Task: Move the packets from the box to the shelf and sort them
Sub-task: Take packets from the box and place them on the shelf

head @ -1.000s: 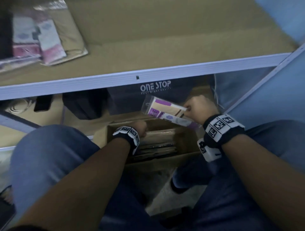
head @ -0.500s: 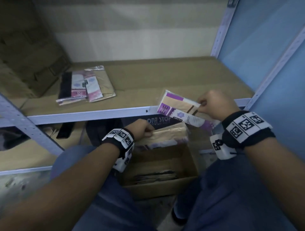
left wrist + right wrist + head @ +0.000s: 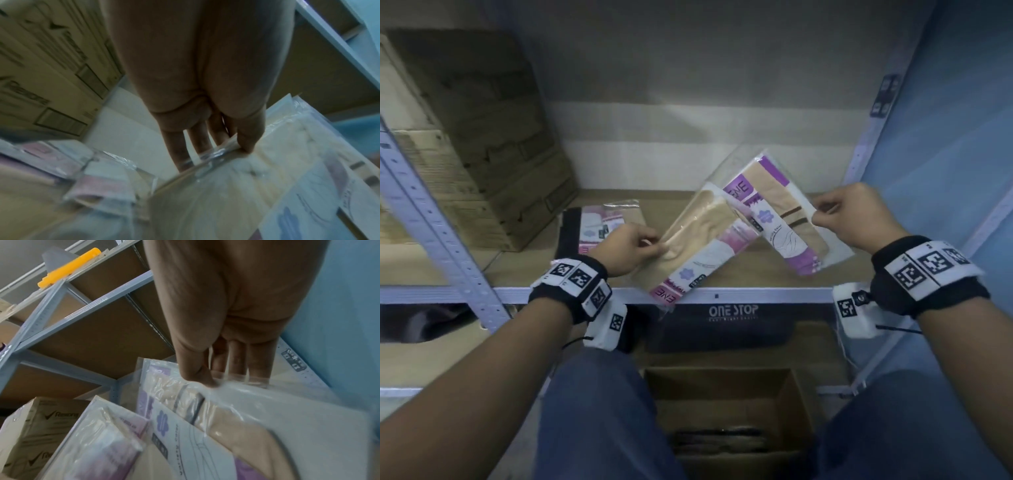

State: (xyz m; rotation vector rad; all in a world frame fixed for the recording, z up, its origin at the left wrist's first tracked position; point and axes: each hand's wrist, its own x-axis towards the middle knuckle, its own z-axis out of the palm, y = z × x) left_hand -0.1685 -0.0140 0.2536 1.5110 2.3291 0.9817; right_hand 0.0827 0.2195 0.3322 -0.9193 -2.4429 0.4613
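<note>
My left hand pinches the edge of a beige packet with a pink label over the shelf's front edge; the left wrist view shows thumb and fingers clamped on that beige packet. My right hand pinches a beige packet with a purple label, held tilted above the shelf board; the purple-label packet fills the right wrist view. The two packets overlap in the middle. A small pile of packets lies on the shelf behind my left hand. The open cardboard box sits on the floor between my knees with dark packets inside.
Stacked cardboard cartons fill the shelf's left side. A grey perforated upright crosses at the left. A blue wall bounds the right. A dark "ONE STOP" bag lies on the lower shelf.
Both hands rose from the box up to shelf height, each carrying a packet. The view tilted up, so the shelf's back wall and the cartons show.
</note>
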